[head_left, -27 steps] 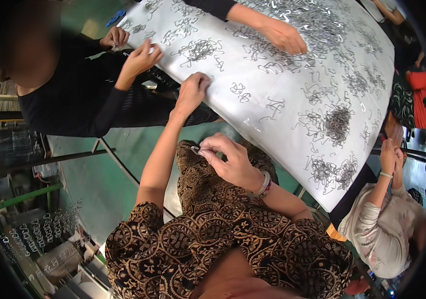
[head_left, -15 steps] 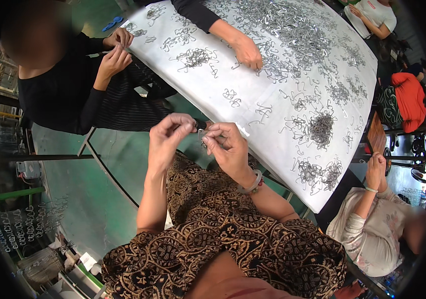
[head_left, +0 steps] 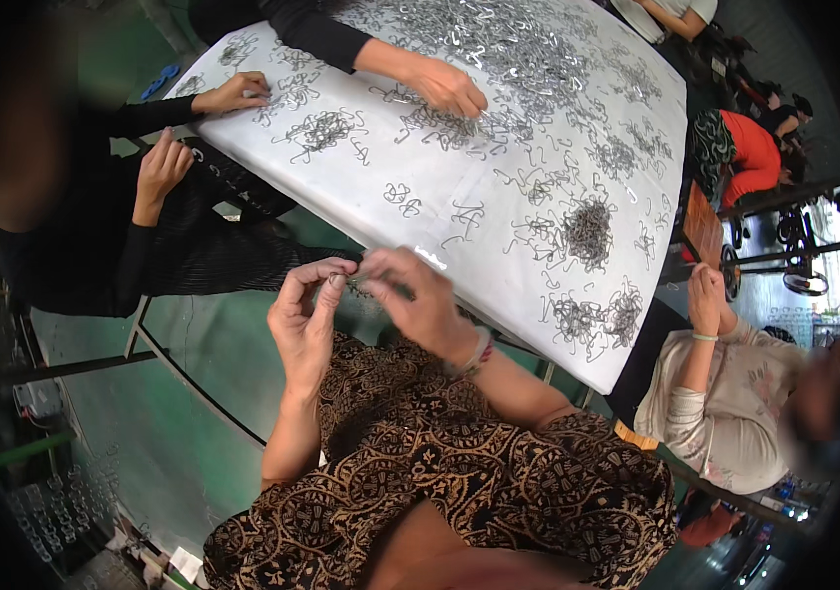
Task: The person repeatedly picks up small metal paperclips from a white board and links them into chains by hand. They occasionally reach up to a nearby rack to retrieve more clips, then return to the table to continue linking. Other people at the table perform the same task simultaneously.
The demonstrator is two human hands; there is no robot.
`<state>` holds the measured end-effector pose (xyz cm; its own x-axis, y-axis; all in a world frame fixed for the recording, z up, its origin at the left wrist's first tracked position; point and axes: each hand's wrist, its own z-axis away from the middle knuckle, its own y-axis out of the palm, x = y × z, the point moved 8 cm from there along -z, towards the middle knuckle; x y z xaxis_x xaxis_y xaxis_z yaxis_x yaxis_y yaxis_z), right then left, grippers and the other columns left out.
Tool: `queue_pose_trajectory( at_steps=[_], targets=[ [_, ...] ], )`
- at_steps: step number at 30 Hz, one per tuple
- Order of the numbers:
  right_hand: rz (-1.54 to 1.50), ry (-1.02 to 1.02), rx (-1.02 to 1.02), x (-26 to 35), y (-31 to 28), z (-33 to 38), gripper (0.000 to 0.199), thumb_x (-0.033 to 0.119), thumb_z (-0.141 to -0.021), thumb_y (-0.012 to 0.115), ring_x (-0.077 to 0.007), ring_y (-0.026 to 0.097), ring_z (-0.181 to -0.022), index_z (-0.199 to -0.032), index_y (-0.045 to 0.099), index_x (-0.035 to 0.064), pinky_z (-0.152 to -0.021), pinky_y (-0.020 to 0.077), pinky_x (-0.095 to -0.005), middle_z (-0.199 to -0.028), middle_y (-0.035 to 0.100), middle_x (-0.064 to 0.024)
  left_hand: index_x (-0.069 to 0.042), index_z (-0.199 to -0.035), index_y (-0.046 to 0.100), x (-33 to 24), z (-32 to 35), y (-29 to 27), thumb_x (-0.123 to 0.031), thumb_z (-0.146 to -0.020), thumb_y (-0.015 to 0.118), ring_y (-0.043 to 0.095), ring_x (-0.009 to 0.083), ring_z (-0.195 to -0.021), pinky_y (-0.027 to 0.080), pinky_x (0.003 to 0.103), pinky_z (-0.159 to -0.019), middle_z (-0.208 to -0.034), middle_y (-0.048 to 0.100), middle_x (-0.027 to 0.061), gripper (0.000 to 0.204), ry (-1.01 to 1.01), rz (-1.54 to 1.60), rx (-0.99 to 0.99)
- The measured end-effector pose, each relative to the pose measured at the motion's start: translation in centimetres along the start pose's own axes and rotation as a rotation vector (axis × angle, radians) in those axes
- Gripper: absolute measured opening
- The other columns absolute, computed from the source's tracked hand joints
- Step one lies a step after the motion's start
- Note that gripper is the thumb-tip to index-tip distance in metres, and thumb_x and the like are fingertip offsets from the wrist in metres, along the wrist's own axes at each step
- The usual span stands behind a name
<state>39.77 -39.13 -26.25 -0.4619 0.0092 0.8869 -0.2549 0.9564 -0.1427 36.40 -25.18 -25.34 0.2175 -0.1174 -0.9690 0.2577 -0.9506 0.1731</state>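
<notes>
Left hand: the left hand (head_left: pixel 307 315) is raised over the lap, just near of the worktop's near edge, fingers curled in with thumb and fingertips pinched on a small metal hook (head_left: pixel 333 280).
Right hand: the right hand (head_left: pixel 415 295) is level with the left and almost touching it, fingers bent and closed on some small metal pieces (head_left: pixel 371 282) that blur together; a bracelet sits at its wrist.
Metal hook: between the two hands, close to the worktop's near edge, above the patterned brown dress (head_left: pixel 439 472).
Worktop: a white worktop (head_left: pixel 459 167) runs from near centre to far right, strewn with loose wire hooks.
Hook heaps: a dense dark heap (head_left: pixel 589 231) lies right of the hands; a lower heap (head_left: pixel 592 315) sits by the near right edge.
Other people: a co-worker's hand (head_left: pixel 444 87) at the far side rests among the hooks; a person in black (head_left: pixel 95 246) sits at the left, one hand on the worktop; a person in a pale top (head_left: pixel 724 413) sits at the right.
</notes>
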Motion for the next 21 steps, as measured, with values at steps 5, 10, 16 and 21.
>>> queue_pose_trajectory(
  at_steps=[5,10,16,21],
  targets=[
    [0.458,0.173,-0.069,-5.9,-12.1,-2.9,0.033,-0.003,-0.078,0.062,-0.0228,0.064,-0.088,-0.110,0.059,-0.0004,-0.073,0.0517,-0.0294,-0.103,0.064,-0.0142,0.004,-0.095,0.058,-0.2,0.0,-1.0,0.003,-0.088,0.058,0.058,0.0161,-0.093,0.046,0.027,-0.083,-0.097,0.063,0.0125,0.007,0.021,-0.095,-0.007],
    [0.957,0.103,0.096,-14.2,-17.4,-4.8,0.024,-0.007,-0.076,0.049,-0.0346,0.054,-0.093,-0.099,0.057,-0.0051,-0.083,0.0461,-0.0418,-0.089,0.061,-0.0193,0.004,-0.094,0.057,0.8,-0.8,-0.5,0.002,-0.088,0.057,0.058,0.0174,-0.092,0.045,0.029,-0.086,-0.096,0.062,0.0134,0.006,0.018,-0.264,-0.003],
    [1.022,0.139,0.282,-16.6,-16.8,-5.1,0.016,-0.007,-0.077,0.046,-0.0335,0.054,-0.091,-0.091,0.053,-0.0047,-0.080,0.0489,-0.0379,-0.085,0.057,-0.0201,0.002,-0.093,0.058,1.8,-1.0,-1.8,-0.003,-0.089,0.059,0.055,0.0150,-0.089,0.043,0.030,-0.088,-0.094,0.060,0.0101,0.006,0.025,-0.151,-0.017],
    [1.155,-0.032,0.180,-13.9,-15.7,-6.2,0.030,-0.004,-0.078,0.050,-0.0327,0.054,-0.092,-0.108,0.053,-0.0038,-0.080,0.0493,-0.0375,-0.094,0.055,-0.0204,0.002,-0.094,0.058,1.3,-1.3,-2.3,-0.002,-0.090,0.058,0.056,0.0155,-0.089,0.044,0.030,-0.088,-0.095,0.061,0.0103,0.006,0.044,-0.146,-0.030]
  ],
)
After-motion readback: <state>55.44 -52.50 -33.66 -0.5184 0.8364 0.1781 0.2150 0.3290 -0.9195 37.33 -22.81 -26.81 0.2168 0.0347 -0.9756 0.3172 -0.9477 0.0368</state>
